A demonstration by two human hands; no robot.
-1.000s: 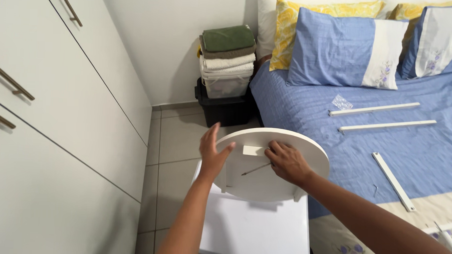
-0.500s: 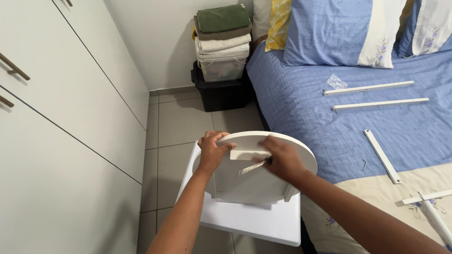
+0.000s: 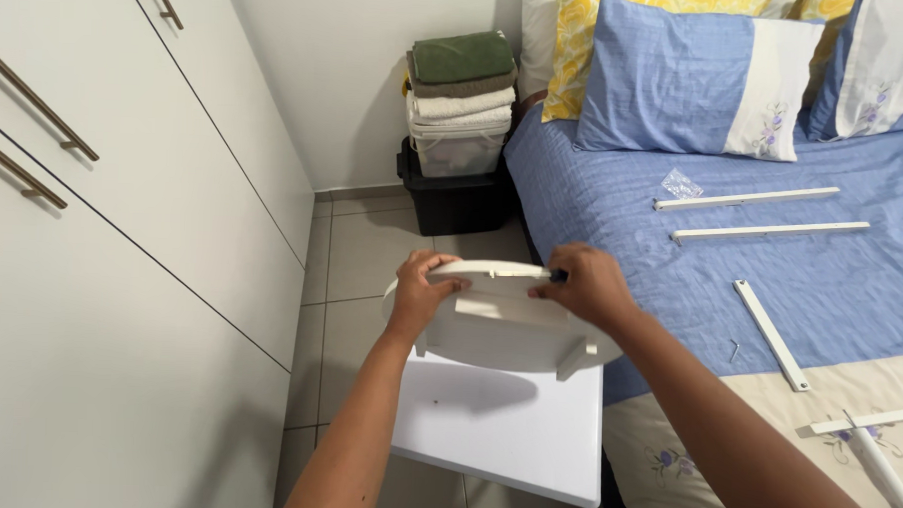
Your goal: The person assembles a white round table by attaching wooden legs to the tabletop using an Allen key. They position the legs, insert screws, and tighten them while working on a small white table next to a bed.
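The round white tabletop (image 3: 499, 326) has tipped from facing the camera to nearly edge-on within a second, so its underside with the white cross-brace now faces down and near, and the work moves to its top rim. It hangs over the square white panel (image 3: 500, 431) at near centre. The left hand (image 3: 422, 291) is curled around the left rim; the right hand (image 3: 586, 284) closes on the right rim, perhaps with a small dark tool under the fingers. Right, white slats (image 3: 757, 199) lie on the blue bedspread (image 3: 613, 205), clear of the hands. Far, folded towels (image 3: 463, 79) stack on a black bin (image 3: 458, 199)
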